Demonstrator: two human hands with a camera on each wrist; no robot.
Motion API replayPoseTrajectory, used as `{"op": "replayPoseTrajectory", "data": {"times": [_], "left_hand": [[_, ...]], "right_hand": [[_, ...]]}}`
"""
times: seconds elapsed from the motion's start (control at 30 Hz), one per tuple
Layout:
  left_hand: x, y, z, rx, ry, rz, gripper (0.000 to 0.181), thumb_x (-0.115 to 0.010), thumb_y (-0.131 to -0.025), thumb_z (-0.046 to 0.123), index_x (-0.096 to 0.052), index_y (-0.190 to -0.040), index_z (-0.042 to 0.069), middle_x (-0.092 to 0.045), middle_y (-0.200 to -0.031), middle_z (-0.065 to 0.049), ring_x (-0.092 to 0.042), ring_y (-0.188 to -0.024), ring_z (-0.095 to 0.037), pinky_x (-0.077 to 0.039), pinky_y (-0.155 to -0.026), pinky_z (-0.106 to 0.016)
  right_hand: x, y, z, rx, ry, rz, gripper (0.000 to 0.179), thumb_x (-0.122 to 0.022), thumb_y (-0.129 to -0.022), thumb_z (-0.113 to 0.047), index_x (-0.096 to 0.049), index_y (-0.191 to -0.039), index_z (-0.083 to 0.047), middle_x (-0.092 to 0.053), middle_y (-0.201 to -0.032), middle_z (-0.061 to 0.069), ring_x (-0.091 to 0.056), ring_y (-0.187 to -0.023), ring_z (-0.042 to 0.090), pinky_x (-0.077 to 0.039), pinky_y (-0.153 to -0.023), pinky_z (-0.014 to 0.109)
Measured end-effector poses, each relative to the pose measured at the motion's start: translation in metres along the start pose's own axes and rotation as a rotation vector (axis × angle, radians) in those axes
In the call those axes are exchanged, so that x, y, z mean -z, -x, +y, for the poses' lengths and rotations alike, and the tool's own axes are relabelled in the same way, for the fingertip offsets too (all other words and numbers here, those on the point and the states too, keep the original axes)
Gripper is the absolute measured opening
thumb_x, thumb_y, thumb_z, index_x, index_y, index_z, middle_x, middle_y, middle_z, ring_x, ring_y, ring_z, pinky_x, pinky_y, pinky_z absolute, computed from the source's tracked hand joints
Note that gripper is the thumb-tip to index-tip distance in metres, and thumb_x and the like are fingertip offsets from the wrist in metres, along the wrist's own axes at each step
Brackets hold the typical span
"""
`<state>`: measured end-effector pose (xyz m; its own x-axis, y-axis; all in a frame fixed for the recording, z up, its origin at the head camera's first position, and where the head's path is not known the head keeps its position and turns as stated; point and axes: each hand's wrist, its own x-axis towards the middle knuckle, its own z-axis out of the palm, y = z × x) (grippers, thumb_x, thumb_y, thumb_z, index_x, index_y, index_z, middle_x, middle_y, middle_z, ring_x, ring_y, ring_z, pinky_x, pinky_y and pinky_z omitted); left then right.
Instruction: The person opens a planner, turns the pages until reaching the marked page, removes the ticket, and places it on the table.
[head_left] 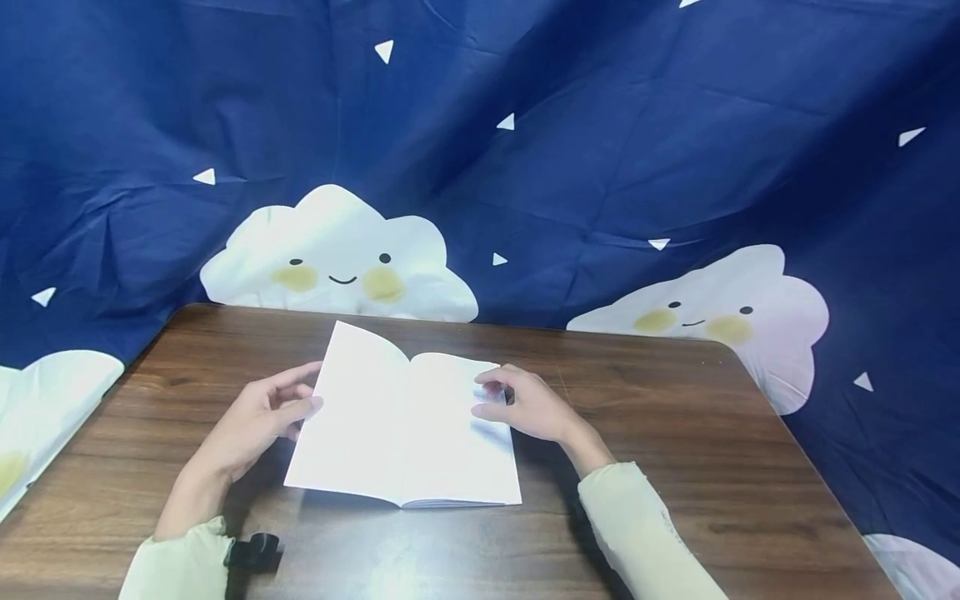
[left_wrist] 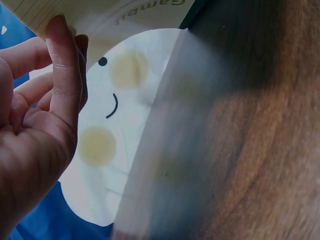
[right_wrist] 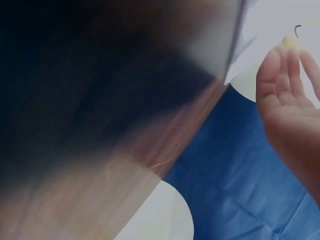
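An open notebook [head_left: 360, 425] with white pages lies spread on the table, its left half raised at a slant. My left hand [head_left: 258, 421] pinches the outer edge of that half, thumb on the page side and fingers behind. From the left wrist view, lined paper [left_wrist: 30, 12] and a pale part with printed lettering [left_wrist: 150, 15] show above the fingers. Over the outer edge of the right page, my right hand [head_left: 536, 404] has thumb and fingers apart, casting a shadow on the paper. Its fingers look relaxed in the right wrist view.
The brown wooden table [head_left: 660, 433] extends around the notebook. Behind it hangs a dark blue curtain [head_left: 585, 167] with smiling white clouds and small triangles. A black strap piece [head_left: 255, 552] sits at the left sleeve cuff.
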<state>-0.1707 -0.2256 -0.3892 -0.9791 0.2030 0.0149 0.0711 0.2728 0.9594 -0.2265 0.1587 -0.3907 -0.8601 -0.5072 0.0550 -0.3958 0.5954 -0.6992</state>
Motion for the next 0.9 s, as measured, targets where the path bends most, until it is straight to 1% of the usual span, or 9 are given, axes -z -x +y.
{"op": "replayPoseTrajectory", "data": {"times": [0.07, 0.17, 0.27, 0.37, 0.47, 0.57, 0.73, 0.9], "left_hand": [[0.0, 0.001, -0.001, 0.004, 0.0, 0.0, 0.058, -0.067, -0.099, 0.014, -0.044, -0.15, 0.0, -0.065, -0.098, -0.015, -0.064, -0.083, -0.019, -0.058, -0.066, -0.037], [0.0, 0.001, -0.003, 0.004, 0.01, -0.001, 0.059, -0.066, -0.099, 0.013, -0.043, -0.151, -0.001, -0.065, -0.098, -0.015, -0.064, -0.082, -0.02, -0.059, -0.066, -0.038], [0.0, 0.0, -0.004, -0.002, 0.014, -0.001, 0.059, -0.067, -0.099, 0.012, -0.043, -0.151, -0.001, -0.065, -0.098, -0.015, -0.064, -0.081, -0.02, -0.059, -0.066, -0.038], [0.0, 0.0, -0.005, 0.0, 0.014, 0.008, 0.058, -0.068, -0.098, 0.012, -0.045, -0.15, 0.0, -0.066, -0.097, -0.014, -0.064, -0.081, -0.019, -0.059, -0.066, -0.038], [0.0, 0.0, -0.005, -0.007, 0.018, 0.005, 0.058, -0.067, -0.098, 0.011, -0.044, -0.15, -0.001, -0.065, -0.097, -0.013, -0.064, -0.08, -0.019, -0.059, -0.065, -0.037], [-0.001, 0.001, -0.005, -0.012, 0.027, -0.001, 0.059, -0.067, -0.098, 0.01, -0.043, -0.15, -0.002, -0.065, -0.097, -0.014, -0.063, -0.079, -0.018, -0.059, -0.064, -0.037], [-0.001, 0.001, -0.004, -0.017, 0.03, 0.0, 0.059, -0.067, -0.098, 0.01, -0.044, -0.15, -0.001, -0.065, -0.097, -0.013, -0.063, -0.079, -0.018, -0.058, -0.064, -0.036], [-0.001, -0.001, -0.005, -0.011, 0.006, 0.001, 0.058, -0.068, -0.098, 0.011, -0.045, -0.15, -0.001, -0.066, -0.097, -0.013, -0.064, -0.08, -0.019, -0.059, -0.065, -0.037]], "right_hand": [[-0.001, 0.0, 0.003, -0.025, 0.007, 0.01, 0.055, -0.079, -0.09, -0.031, -0.063, -0.135, -0.005, -0.062, -0.128, 0.009, -0.058, -0.116, 0.027, -0.05, -0.096, 0.046], [-0.003, 0.0, 0.007, -0.056, 0.04, 0.014, 0.063, -0.08, -0.088, -0.033, -0.059, -0.141, -0.006, -0.055, -0.142, 0.009, -0.052, -0.129, 0.028, -0.045, -0.106, 0.045], [-0.004, -0.001, 0.009, -0.073, 0.084, 0.002, 0.072, -0.082, -0.087, -0.036, -0.054, -0.145, -0.005, -0.05, -0.15, 0.012, -0.043, -0.14, 0.028, -0.035, -0.115, 0.046], [-0.003, -0.001, 0.009, -0.094, 0.118, -0.041, 0.081, -0.082, -0.086, -0.04, -0.048, -0.15, -0.004, -0.042, -0.156, 0.013, -0.032, -0.148, 0.029, -0.027, -0.119, 0.047], [-0.003, 0.0, 0.011, -0.13, 0.121, -0.098, 0.089, -0.081, -0.085, -0.042, -0.041, -0.154, -0.002, -0.034, -0.161, 0.014, -0.021, -0.152, 0.031, -0.022, -0.121, 0.049], [-0.004, 0.002, 0.014, -0.16, 0.154, -0.158, 0.094, -0.08, -0.085, -0.043, -0.036, -0.156, -0.002, -0.027, -0.164, 0.015, -0.013, -0.154, 0.031, -0.016, -0.122, 0.051], [-0.005, 0.002, 0.017, -0.15, 0.245, -0.211, 0.094, -0.078, -0.088, -0.044, -0.032, -0.157, -0.001, -0.025, -0.164, 0.015, -0.012, -0.154, 0.03, -0.012, -0.123, 0.051], [-0.005, 0.003, 0.017, -0.144, 0.303, -0.218, 0.092, -0.075, -0.089, -0.048, -0.032, -0.158, -0.005, -0.026, -0.165, 0.011, -0.013, -0.154, 0.027, -0.012, -0.123, 0.048]]}}
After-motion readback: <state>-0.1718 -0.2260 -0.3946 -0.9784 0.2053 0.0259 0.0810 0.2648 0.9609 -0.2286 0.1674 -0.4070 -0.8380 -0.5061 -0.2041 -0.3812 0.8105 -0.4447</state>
